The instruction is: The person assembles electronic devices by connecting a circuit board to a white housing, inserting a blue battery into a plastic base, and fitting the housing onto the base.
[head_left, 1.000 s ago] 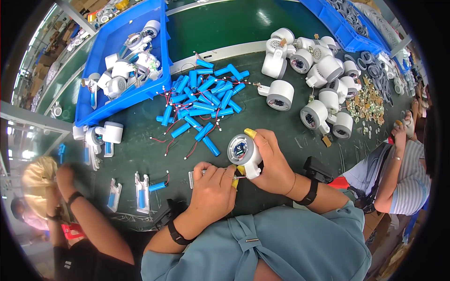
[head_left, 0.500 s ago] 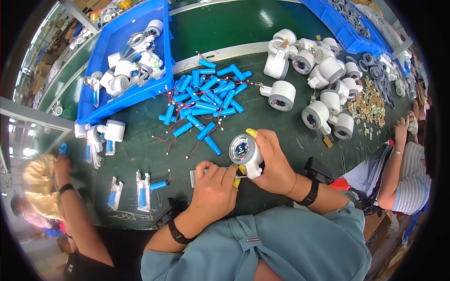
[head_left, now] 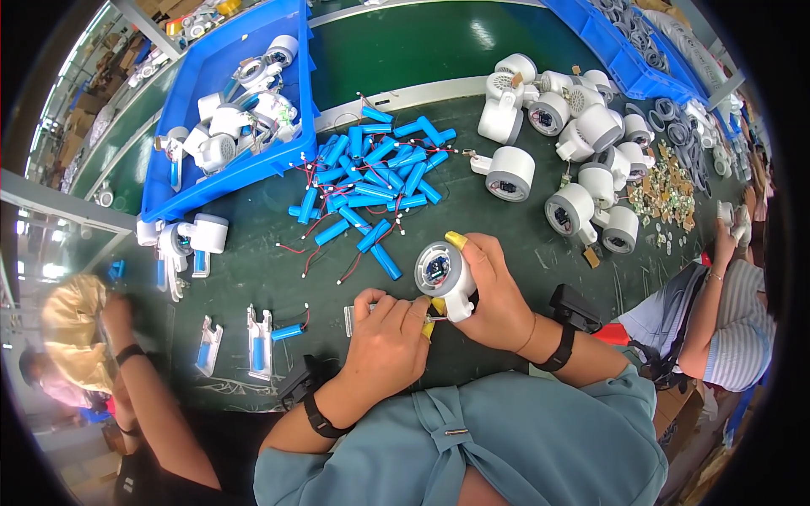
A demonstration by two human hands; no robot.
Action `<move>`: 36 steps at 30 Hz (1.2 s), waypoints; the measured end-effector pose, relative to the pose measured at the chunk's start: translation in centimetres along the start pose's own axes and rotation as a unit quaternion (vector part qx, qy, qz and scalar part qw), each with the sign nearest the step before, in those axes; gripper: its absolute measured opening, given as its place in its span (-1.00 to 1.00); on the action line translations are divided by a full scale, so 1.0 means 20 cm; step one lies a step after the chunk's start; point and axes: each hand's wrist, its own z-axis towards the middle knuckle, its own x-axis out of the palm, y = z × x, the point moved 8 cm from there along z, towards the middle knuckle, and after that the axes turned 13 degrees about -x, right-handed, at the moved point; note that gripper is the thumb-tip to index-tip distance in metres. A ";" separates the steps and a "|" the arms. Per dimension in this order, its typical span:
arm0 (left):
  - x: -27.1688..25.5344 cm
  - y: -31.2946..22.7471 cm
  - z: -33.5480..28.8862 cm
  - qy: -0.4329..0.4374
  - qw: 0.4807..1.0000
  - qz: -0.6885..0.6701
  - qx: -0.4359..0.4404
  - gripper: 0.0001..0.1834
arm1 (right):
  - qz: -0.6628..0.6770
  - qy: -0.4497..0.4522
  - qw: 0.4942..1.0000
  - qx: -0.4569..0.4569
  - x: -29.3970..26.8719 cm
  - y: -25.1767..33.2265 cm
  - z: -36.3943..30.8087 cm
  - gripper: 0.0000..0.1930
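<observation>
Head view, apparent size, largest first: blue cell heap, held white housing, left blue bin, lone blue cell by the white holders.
1. Left blue bin
2. Blue cell heap
3. Held white housing
4. Lone blue cell

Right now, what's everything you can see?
Left bin: one, blue, upper left
Right bin: one, blue, upper right
White housings: over a dozen, white and grey, mostly right
Grey rings: many, grey, far right
Small boards: many, brown and greenish, right
Blue cylinders: dozens, blue, mostly centre
White holders: two, white, lower left
Worktop: one, dark green, underneath
Co-workers: at least two, dark and striped clothes, either side
Held housing: one, white and grey, lower centre
Long part: one, pale, mostly hidden, lower centre
Wrist straps: two, black, wrists
Left hand: one, yellow-tipped, over long part
Right hand: one, yellow-tipped, holding housing
</observation>
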 end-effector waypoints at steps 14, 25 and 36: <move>-0.05 0.00 -0.01 0.010 0.998 -0.059 -0.011 -0.62 | -0.004 0.001 1.000 0.018 0.00 0.00 0.00 -0.18; -0.03 0.00 0.00 0.021 0.998 -0.059 -0.006 -0.69 | -0.016 -0.002 1.000 -0.001 -0.01 0.01 0.01 -0.24; -0.01 0.01 -0.01 0.040 0.998 -0.038 -0.010 -0.70 | -0.005 0.000 1.000 0.004 -0.01 0.01 0.01 -0.23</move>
